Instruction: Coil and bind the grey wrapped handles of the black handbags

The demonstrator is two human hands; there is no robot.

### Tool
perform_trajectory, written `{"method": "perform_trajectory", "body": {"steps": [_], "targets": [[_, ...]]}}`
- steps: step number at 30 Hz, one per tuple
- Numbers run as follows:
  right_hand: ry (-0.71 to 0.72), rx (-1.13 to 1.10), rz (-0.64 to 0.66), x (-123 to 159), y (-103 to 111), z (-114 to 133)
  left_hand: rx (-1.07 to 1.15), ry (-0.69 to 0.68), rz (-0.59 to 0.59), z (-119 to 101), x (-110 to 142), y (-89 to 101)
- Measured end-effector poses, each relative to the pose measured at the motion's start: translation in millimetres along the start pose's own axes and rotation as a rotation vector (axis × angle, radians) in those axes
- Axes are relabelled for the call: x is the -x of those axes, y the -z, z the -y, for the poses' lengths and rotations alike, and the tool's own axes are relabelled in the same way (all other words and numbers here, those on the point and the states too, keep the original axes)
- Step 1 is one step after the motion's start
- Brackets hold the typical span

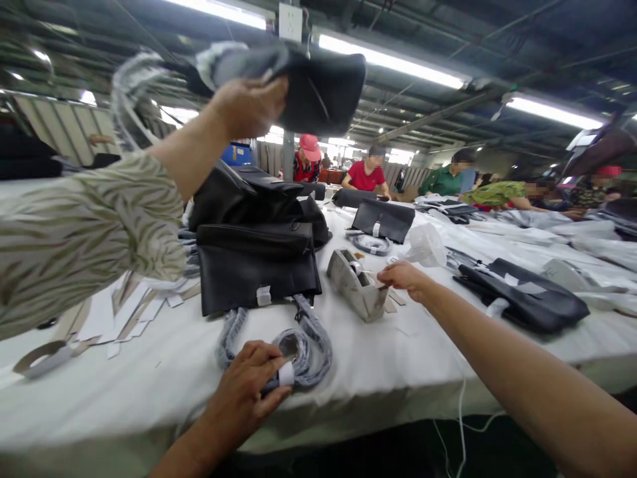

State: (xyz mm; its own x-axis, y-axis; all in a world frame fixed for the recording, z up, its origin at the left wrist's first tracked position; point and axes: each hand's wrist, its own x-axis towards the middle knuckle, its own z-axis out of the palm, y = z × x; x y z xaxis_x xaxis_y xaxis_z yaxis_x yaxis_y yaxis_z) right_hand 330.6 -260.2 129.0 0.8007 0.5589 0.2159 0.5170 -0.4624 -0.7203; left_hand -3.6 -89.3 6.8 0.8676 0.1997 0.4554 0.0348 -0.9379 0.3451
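My left hand [246,392] is closed on the grey paper-wrapped strap [311,332] of a black bag [259,269], pinching it at a white tape band near the table's front edge. My right hand [404,277] reaches the cutter end of a grey tape dispenser [354,284], its fingers curled together there; what they pinch is too small to see. A co-worker's arm in a striped sleeve [89,226] comes in from the left, and its hand holds another black bag [326,86] high above the table.
The table has a white cloth [408,372]. More black bags are stacked [249,196] behind the near one, and others lie at the right [527,302] and farther back [383,219]. Cardboard strips [124,312] lie at the left. Several people work along the far side.
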Motion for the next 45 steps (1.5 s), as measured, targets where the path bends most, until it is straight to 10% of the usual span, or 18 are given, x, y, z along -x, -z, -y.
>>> {"method": "perform_trajectory", "body": {"steps": [7, 18, 23, 29, 45], "targets": [[-0.305, -0.198, 0.054, 46.9, 20.7, -8.7, 0.019, -0.040, 0.007, 5.3, 1.1, -2.6], [-0.355, -0.033, 0.022, 66.6, -34.8, -40.0, 0.051, -0.006, 0.069, 4.3, -1.8, -0.1], [-0.108, -0.090, -0.039, 127.2, -65.3, -5.8, 0.078, 0.032, 0.075, -0.2, -2.8, 2.7], [-0.233, -0.746, 0.443, 209.4, -137.7, 67.0, 0.064, 0.007, 0.045, 1.2, -0.6, 0.3], [-0.567, -0.564, 0.237, 222.6, -169.0, 78.4, 0.056, -0.041, 0.067, 3.2, -1.1, 1.5]]}}
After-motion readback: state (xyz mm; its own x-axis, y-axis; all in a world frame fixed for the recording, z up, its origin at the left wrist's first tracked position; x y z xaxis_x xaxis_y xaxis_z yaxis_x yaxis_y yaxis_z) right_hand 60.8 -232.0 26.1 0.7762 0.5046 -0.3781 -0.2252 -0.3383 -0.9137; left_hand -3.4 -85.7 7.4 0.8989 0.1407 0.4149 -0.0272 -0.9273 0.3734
